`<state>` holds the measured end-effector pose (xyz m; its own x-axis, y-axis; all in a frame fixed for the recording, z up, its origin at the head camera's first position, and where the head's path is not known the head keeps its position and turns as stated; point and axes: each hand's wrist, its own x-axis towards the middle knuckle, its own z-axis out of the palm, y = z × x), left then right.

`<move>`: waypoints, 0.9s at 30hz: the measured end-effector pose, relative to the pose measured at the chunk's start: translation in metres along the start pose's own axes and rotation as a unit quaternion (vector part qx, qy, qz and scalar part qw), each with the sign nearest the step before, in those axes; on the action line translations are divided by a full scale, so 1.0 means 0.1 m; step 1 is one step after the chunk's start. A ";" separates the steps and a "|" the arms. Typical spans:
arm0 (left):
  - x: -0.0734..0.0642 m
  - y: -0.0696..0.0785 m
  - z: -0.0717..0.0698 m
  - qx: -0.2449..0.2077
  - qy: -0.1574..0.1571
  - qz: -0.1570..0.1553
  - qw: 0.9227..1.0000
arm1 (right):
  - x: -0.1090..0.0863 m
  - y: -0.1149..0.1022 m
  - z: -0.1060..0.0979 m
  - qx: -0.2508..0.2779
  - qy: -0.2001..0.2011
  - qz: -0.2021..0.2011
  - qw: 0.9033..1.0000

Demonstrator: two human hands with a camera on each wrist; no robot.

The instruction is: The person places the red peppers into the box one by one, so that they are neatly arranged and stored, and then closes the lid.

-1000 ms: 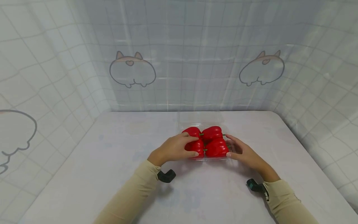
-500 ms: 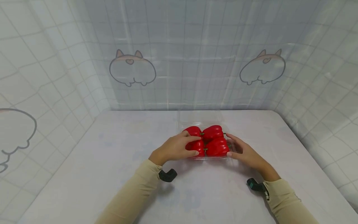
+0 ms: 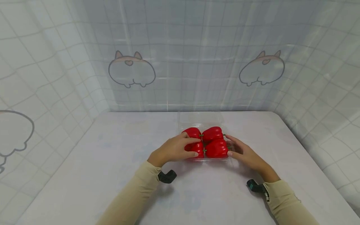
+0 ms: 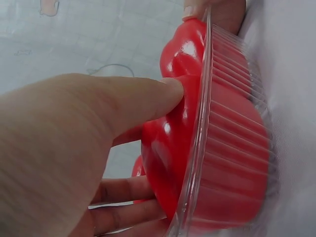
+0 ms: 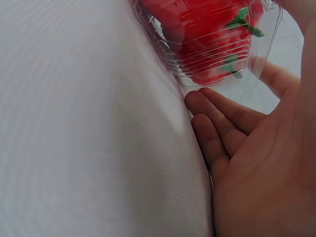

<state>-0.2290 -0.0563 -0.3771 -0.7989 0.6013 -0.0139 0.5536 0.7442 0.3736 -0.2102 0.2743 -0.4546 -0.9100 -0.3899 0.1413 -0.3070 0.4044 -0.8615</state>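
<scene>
Several red bell peppers (image 3: 216,148) with green stems sit in two rows in a clear plastic container (image 3: 209,160). My left hand (image 3: 172,149) grips the near-left bell pepper (image 4: 165,153), thumb over its near side and fingers behind it. That pepper rests inside the ribbed wall, its top above the rim. At the container's right end is my right hand (image 3: 248,157), thumb over the near corner of the rim and index finger by the far corner. Its other fingers lie low on the tabletop beside the wall, as the right wrist view shows.
The container's clear lid (image 3: 200,117) stands open behind the peppers, toward the back edge of the pale table (image 3: 112,165). White grid-patterned curtains (image 3: 194,62) with animal drawings enclose the back and both sides. Dark wrist cameras (image 3: 167,177) show below both hands.
Both hands keep nearly the same hold on the pepper and container. Only a slight shift of the head view shows.
</scene>
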 end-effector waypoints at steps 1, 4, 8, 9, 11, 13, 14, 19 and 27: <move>-0.01 0.00 0.00 0.004 0.004 0.006 1.000 | 0.00 0.00 0.00 0.001 -0.001 -0.003 1.000; -0.02 0.01 0.01 0.027 0.015 0.023 0.999 | 0.00 -0.01 0.00 0.013 -0.006 -0.014 1.000; -0.03 0.01 0.05 0.053 0.023 0.035 0.998 | 0.00 -0.01 -0.01 0.019 -0.006 -0.014 1.000; -0.04 0.02 0.06 0.054 0.025 0.037 0.998 | 0.00 0.00 -0.01 0.017 -0.005 -0.013 1.000; -0.04 0.02 0.07 0.056 0.032 0.041 0.997 | 0.00 0.00 -0.01 0.014 -0.004 -0.013 1.000; -0.05 0.02 0.07 0.055 0.040 0.046 0.997 | -0.01 0.00 0.00 0.009 -0.002 -0.012 1.000; -0.05 0.02 0.08 0.055 0.043 0.048 0.996 | -0.01 0.00 0.00 0.009 -0.003 -0.012 1.000; -0.05 0.00 0.09 0.062 0.047 0.048 0.996 | 0.00 0.02 0.01 0.012 -0.004 -0.010 1.000; -0.05 -0.01 0.09 0.055 0.047 0.047 0.996 | 0.01 0.02 0.00 -0.004 0.001 -0.007 1.000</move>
<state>-0.2235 -0.0579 -0.3857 -0.7584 0.6432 0.1056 0.6449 0.7169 0.2648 -0.2118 0.2748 -0.4564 -0.9064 -0.3934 0.1537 -0.3213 0.4061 -0.8555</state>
